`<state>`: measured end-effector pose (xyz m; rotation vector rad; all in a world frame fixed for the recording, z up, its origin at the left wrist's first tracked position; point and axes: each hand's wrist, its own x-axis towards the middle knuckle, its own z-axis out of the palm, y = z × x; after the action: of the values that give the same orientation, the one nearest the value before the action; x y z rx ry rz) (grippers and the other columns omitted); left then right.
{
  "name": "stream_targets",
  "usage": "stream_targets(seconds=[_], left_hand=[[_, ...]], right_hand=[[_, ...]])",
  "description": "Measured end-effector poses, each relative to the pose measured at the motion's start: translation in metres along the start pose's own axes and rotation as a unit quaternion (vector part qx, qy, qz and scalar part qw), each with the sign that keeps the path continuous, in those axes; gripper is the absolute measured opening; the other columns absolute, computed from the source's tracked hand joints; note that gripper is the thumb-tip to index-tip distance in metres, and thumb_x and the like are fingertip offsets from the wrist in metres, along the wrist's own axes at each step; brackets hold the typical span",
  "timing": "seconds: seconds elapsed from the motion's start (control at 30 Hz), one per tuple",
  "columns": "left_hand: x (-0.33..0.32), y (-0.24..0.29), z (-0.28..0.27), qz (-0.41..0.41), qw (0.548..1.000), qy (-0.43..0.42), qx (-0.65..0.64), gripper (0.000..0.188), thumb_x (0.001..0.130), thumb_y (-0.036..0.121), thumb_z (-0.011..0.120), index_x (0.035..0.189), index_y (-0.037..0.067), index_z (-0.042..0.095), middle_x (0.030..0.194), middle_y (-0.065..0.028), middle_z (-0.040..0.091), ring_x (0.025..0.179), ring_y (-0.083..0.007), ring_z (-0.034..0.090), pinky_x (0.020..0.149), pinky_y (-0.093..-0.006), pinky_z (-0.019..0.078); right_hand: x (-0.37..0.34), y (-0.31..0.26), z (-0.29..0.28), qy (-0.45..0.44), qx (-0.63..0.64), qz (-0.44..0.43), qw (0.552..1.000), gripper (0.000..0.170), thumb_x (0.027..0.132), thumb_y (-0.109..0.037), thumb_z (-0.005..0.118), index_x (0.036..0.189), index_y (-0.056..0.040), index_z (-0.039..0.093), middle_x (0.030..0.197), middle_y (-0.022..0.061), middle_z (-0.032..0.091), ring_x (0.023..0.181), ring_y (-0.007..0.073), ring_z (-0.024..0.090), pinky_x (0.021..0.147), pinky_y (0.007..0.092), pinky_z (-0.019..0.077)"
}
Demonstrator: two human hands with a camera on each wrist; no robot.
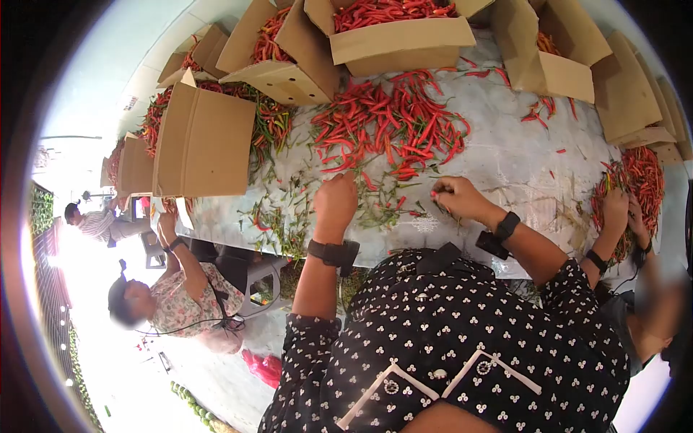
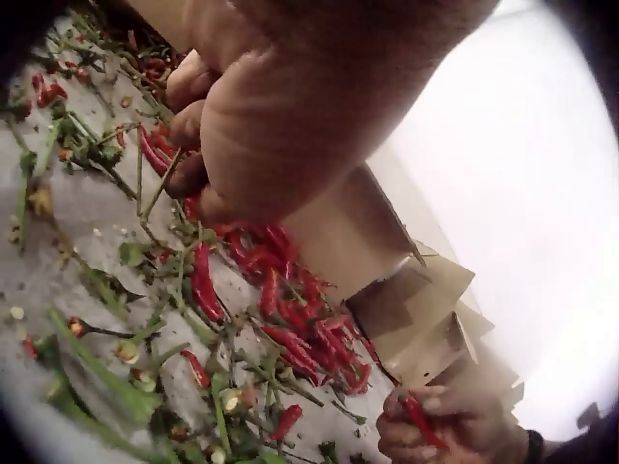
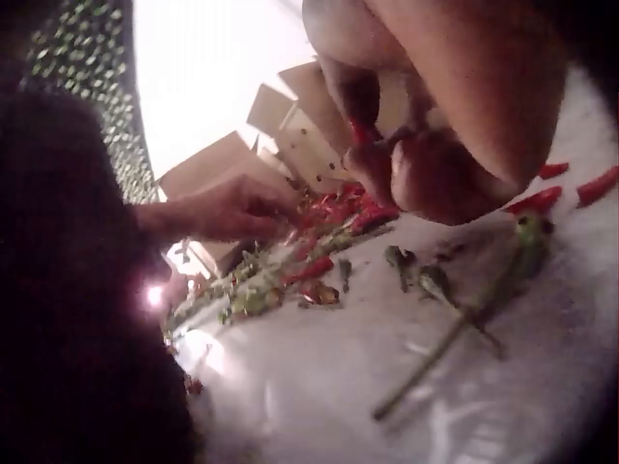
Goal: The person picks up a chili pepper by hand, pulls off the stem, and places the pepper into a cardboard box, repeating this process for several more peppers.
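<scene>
My left hand (image 1: 337, 202) is at the near edge of a loose pile of red chilies (image 1: 393, 123). In the left wrist view its fingers (image 2: 189, 126) bend toward the thumb, with a thin green stem (image 2: 162, 182) and red chilies right by the tips. I cannot tell if they pinch one. Further right, my right hand (image 1: 462, 198) holds a red chili (image 2: 423, 421) between curled fingers and thumb, over the table (image 1: 505, 169). Part of that chili is hidden by the fingers in the right wrist view.
Green stems and scraps (image 1: 281, 224) litter the table's near side. Cardboard boxes (image 1: 404, 43) of chilies line the back, and another box (image 1: 206, 141) stands at left. People work at both sides; one person's hand (image 1: 615, 209) is by a chili heap (image 1: 642, 187) at right.
</scene>
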<state>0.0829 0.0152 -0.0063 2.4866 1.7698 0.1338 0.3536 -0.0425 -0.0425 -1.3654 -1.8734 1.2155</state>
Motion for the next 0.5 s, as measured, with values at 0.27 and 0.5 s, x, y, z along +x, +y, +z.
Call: stream_targets(seconds=[0.27,0.5], left_hand=[[0.022,0.006,0.01,0.039,0.994,-0.08,0.056,0.011,0.074,0.011,0.052,0.083,0.007,0.055,0.072,-0.015,0.061,0.067,-0.0334,0.061,0.055,-0.0445,0.047],[0.007,0.03,-0.001,0.048,0.968,-0.038,-0.242,0.014,0.075,0.012,0.058,0.086,0.003,0.056,0.073,-0.0152,0.06,0.072,-0.0322,0.06,0.063,-0.0386,0.0464]], right_hand=[[0.021,-0.016,0.005,0.036,0.523,0.24,0.817,0.011,0.085,-0.014,0.05,0.091,-0.0049,0.05,0.071,0.0016,0.053,0.059,0.0099,0.051,0.05,0.0228,0.0423],[0.036,-0.023,0.025,0.006,0.434,0.152,0.888,0.012,0.08,-0.01,0.06,0.089,-0.0045,0.054,0.072,-0.0011,0.053,0.061,0.0067,0.051,0.052,0.0214,0.042]])
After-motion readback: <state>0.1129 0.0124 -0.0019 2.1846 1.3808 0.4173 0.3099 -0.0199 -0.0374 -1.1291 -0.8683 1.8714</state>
